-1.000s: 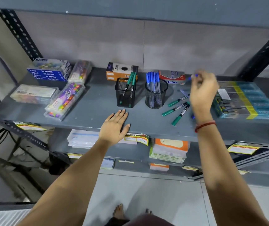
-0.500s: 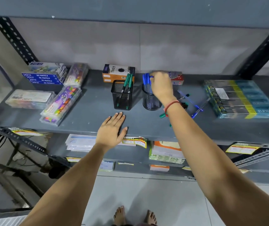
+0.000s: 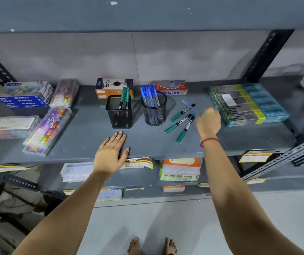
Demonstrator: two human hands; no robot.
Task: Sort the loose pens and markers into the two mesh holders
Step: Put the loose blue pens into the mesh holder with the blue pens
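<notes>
A square mesh holder [image 3: 119, 112] with green markers stands mid-shelf. To its right is a round mesh holder [image 3: 154, 112] full of blue pens. Three loose green markers [image 3: 178, 124] lie on the shelf right of the round holder. My right hand [image 3: 208, 122] is just right of them, its fingers curled around the near end of a blurred blue pen [image 3: 190, 106] that crosses the top marker. My left hand [image 3: 110, 153] rests flat and open on the shelf's front edge, in front of the square holder.
Behind the holders stand an orange box [image 3: 113, 88] and a red box [image 3: 171, 87]. Crayon and pastel packs [image 3: 48, 127] fill the shelf's left. A teal stack of boxes [image 3: 249, 103] lies right of my right hand. A lower shelf [image 3: 276, 173] holds paper pads.
My right hand carried a blue pen to the round holder, left it there, then swung back right to the loose pens. The left hand has stayed flat on the shelf.
</notes>
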